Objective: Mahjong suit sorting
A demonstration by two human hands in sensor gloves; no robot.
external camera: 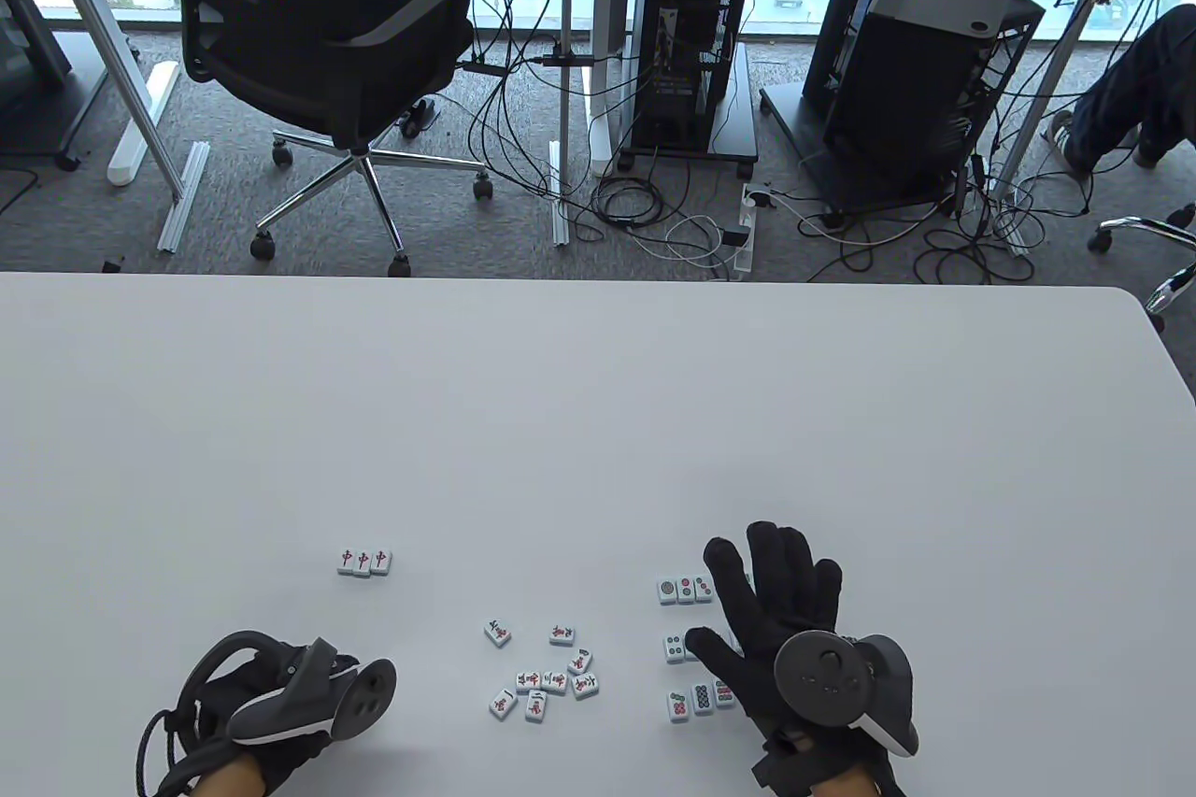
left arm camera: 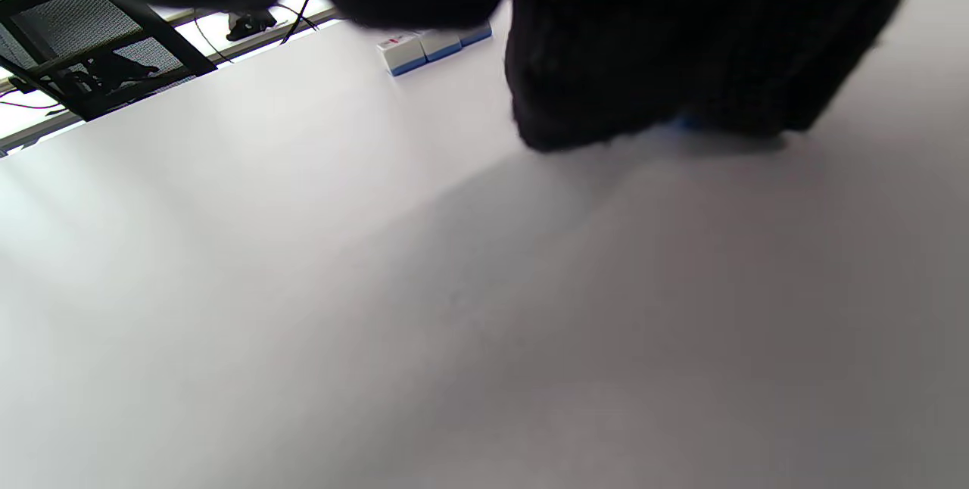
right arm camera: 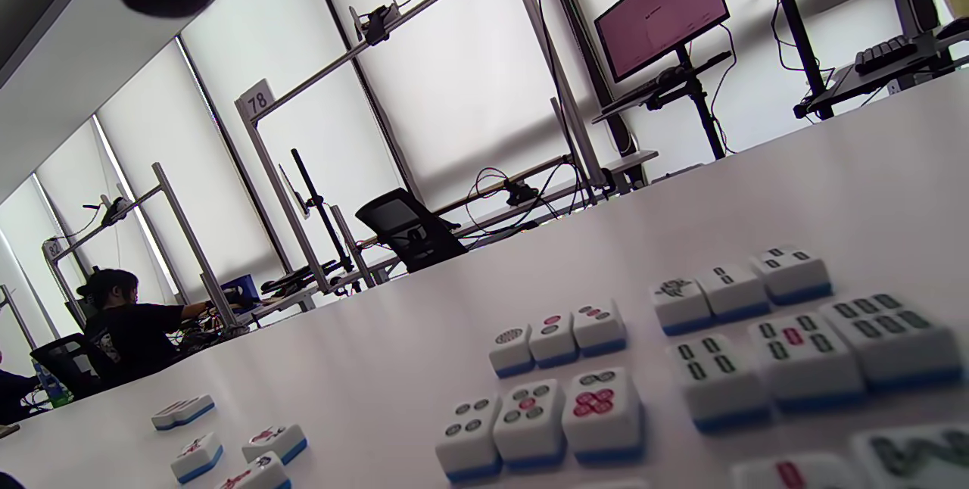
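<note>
White table point(external camera: 561, 423) bears right hand point(external camera: 785, 619) spread flat over sorted tiles point(external camera: 687, 590), grip apart; left hand's point(external camera: 271, 713) grip unclear.

Table view looks down from above; both wrist views skim low across the table point(external camera: 598, 386), sharing its tiles point(right arm camera: 556, 337)

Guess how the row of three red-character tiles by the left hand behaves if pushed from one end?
The row of three red-character tiles looks like rigid blocks lying flat, so they should slide, not roll or tip. The white table looks smooth, so probably little friction. Nothing joins them; an off-centre push would likely fan the row apart.
</note>
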